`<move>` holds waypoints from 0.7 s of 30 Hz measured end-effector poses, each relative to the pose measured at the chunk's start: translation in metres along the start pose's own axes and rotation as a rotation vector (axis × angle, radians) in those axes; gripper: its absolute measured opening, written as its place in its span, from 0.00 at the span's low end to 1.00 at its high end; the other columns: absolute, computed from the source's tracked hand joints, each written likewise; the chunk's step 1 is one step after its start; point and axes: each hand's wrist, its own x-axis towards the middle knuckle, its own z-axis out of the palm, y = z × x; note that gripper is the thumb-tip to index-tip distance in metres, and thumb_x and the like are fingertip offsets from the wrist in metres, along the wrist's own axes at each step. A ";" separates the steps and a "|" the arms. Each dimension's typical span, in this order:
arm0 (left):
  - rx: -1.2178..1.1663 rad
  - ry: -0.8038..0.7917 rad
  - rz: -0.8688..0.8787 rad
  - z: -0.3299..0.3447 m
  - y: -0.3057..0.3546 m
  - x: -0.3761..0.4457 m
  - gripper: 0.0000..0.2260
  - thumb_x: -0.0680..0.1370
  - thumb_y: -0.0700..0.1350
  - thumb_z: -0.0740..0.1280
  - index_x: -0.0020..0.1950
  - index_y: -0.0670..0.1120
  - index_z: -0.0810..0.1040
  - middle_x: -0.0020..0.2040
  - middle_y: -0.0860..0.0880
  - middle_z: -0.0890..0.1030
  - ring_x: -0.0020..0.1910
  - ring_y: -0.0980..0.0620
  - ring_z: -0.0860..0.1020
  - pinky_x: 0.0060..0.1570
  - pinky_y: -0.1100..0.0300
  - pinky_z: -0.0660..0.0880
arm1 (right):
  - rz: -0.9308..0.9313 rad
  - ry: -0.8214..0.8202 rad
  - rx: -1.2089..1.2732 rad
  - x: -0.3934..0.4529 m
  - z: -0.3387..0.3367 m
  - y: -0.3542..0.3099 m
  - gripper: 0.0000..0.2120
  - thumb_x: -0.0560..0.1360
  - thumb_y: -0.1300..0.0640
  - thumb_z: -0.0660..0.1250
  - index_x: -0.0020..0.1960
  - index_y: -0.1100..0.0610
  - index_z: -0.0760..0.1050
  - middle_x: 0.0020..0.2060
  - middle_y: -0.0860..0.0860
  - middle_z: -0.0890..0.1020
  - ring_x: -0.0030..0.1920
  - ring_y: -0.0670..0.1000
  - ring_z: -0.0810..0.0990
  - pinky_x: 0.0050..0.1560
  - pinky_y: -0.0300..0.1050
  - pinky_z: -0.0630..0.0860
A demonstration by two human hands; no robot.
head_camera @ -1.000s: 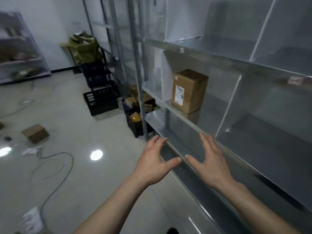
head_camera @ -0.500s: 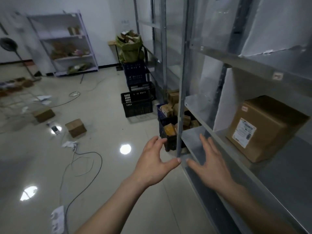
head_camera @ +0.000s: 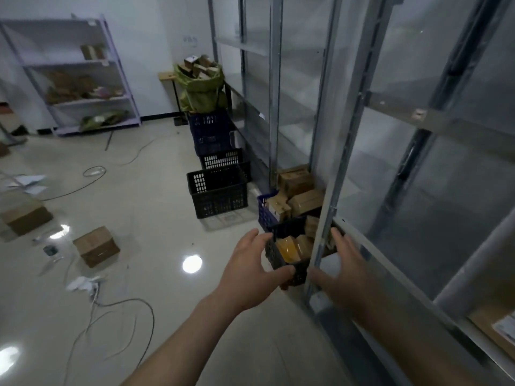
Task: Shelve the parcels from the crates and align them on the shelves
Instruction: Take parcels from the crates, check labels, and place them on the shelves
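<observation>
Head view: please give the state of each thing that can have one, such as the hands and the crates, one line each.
left hand: open, holds nothing
right hand: open, holds nothing
near black crate: on the floor by the shelf post, holds parcels
blue crate: on the floor, full of parcels
far black crate: on the floor, looks empty
green sack: upright, open, stuffed with boxes
brown box: on the floor, closed

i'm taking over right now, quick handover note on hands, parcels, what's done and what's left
Left hand: open, holds nothing.
Right hand: open, holds nothing, beside the shelf post.
Parcels: black crate just ahead of the hands and blue crate behind it both hold parcels; one box stands on the shelf at lower right.
Done: that one box shelved.
Left: empty the crates and align the parcels; two boxes also lie on the floor.
</observation>
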 end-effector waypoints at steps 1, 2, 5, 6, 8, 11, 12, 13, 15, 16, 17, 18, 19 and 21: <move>0.010 -0.016 0.019 -0.012 -0.005 0.018 0.37 0.74 0.60 0.72 0.78 0.54 0.61 0.81 0.54 0.55 0.78 0.54 0.56 0.75 0.55 0.59 | 0.003 0.009 0.010 0.015 0.006 -0.011 0.46 0.75 0.43 0.71 0.82 0.45 0.45 0.82 0.49 0.49 0.80 0.53 0.52 0.76 0.58 0.58; 0.014 -0.030 0.041 -0.023 -0.009 0.035 0.36 0.74 0.59 0.72 0.78 0.54 0.62 0.80 0.54 0.57 0.78 0.54 0.57 0.74 0.59 0.59 | 0.002 0.020 0.021 0.030 0.012 -0.022 0.46 0.75 0.43 0.71 0.82 0.45 0.45 0.82 0.48 0.50 0.80 0.53 0.52 0.76 0.58 0.58; 0.009 -0.049 0.111 -0.051 -0.022 0.082 0.33 0.74 0.57 0.73 0.76 0.54 0.65 0.77 0.55 0.61 0.75 0.56 0.59 0.64 0.67 0.56 | 0.004 0.034 0.006 0.073 0.029 -0.046 0.46 0.75 0.42 0.71 0.82 0.45 0.45 0.81 0.47 0.50 0.80 0.52 0.52 0.75 0.57 0.60; -0.003 -0.053 0.127 -0.058 -0.028 0.098 0.32 0.74 0.56 0.73 0.75 0.54 0.65 0.77 0.55 0.62 0.74 0.57 0.60 0.63 0.68 0.56 | 0.002 0.034 -0.003 0.088 0.034 -0.053 0.45 0.75 0.41 0.70 0.82 0.46 0.45 0.81 0.46 0.51 0.80 0.52 0.52 0.74 0.56 0.60; -0.022 -0.058 0.156 -0.068 -0.041 0.129 0.31 0.74 0.55 0.73 0.75 0.54 0.66 0.77 0.55 0.62 0.69 0.62 0.59 0.63 0.67 0.57 | -0.005 0.047 -0.014 0.119 0.044 -0.066 0.45 0.75 0.43 0.70 0.82 0.47 0.46 0.80 0.47 0.54 0.79 0.51 0.55 0.72 0.52 0.62; -0.032 -0.065 0.158 -0.077 -0.064 0.181 0.32 0.74 0.57 0.73 0.75 0.54 0.65 0.77 0.54 0.61 0.68 0.63 0.58 0.63 0.66 0.58 | 0.004 0.080 0.015 0.170 0.058 -0.079 0.44 0.75 0.44 0.71 0.82 0.47 0.48 0.79 0.48 0.57 0.78 0.51 0.59 0.70 0.50 0.65; -0.027 -0.066 0.149 -0.079 -0.071 0.200 0.33 0.74 0.57 0.73 0.76 0.54 0.65 0.78 0.54 0.60 0.70 0.60 0.59 0.63 0.65 0.59 | 0.007 0.084 0.026 0.188 0.063 -0.082 0.45 0.74 0.44 0.71 0.82 0.46 0.48 0.80 0.48 0.56 0.78 0.51 0.57 0.72 0.53 0.65; -0.020 -0.070 0.139 -0.082 -0.077 0.219 0.33 0.74 0.58 0.73 0.76 0.54 0.65 0.78 0.54 0.60 0.73 0.57 0.60 0.64 0.64 0.60 | 0.008 0.088 0.031 0.207 0.068 -0.084 0.45 0.74 0.43 0.70 0.81 0.46 0.48 0.80 0.49 0.55 0.79 0.52 0.56 0.74 0.56 0.64; 0.006 -0.080 0.120 -0.087 -0.089 0.261 0.36 0.73 0.59 0.73 0.77 0.55 0.63 0.79 0.54 0.57 0.77 0.52 0.59 0.71 0.58 0.62 | 0.004 0.097 0.024 0.246 0.076 -0.088 0.45 0.74 0.42 0.70 0.81 0.46 0.47 0.80 0.49 0.55 0.79 0.52 0.55 0.73 0.56 0.63; 0.022 -0.085 0.114 -0.090 -0.093 0.281 0.36 0.73 0.60 0.73 0.77 0.56 0.62 0.80 0.54 0.56 0.77 0.51 0.58 0.73 0.55 0.63 | 0.004 0.102 0.021 0.266 0.080 -0.090 0.45 0.74 0.42 0.71 0.81 0.47 0.48 0.80 0.49 0.56 0.79 0.51 0.55 0.72 0.53 0.63; 0.032 -0.089 0.112 -0.094 -0.097 0.301 0.36 0.73 0.61 0.73 0.77 0.57 0.62 0.80 0.55 0.55 0.78 0.51 0.58 0.74 0.52 0.63 | 0.003 0.106 0.025 0.286 0.083 -0.093 0.45 0.74 0.42 0.71 0.81 0.48 0.49 0.80 0.49 0.57 0.79 0.51 0.56 0.71 0.51 0.63; 0.036 -0.093 0.111 -0.098 -0.100 0.321 0.36 0.73 0.61 0.73 0.77 0.57 0.62 0.80 0.56 0.55 0.78 0.51 0.59 0.74 0.52 0.63 | 0.002 0.111 0.043 0.307 0.087 -0.095 0.45 0.74 0.43 0.72 0.81 0.49 0.50 0.80 0.49 0.57 0.78 0.51 0.56 0.70 0.48 0.63; 0.042 -0.098 0.113 -0.103 -0.102 0.342 0.36 0.73 0.61 0.73 0.77 0.57 0.62 0.80 0.56 0.55 0.77 0.52 0.59 0.73 0.54 0.63 | 0.009 0.115 0.057 0.328 0.089 -0.098 0.45 0.74 0.43 0.72 0.81 0.50 0.50 0.80 0.49 0.57 0.79 0.51 0.56 0.70 0.47 0.62; 0.071 -0.108 0.123 -0.113 -0.106 0.380 0.36 0.73 0.60 0.73 0.77 0.56 0.62 0.79 0.56 0.55 0.76 0.53 0.61 0.70 0.60 0.63 | 0.033 0.117 0.095 0.370 0.093 -0.103 0.46 0.74 0.43 0.72 0.82 0.50 0.49 0.81 0.49 0.55 0.79 0.51 0.55 0.74 0.51 0.60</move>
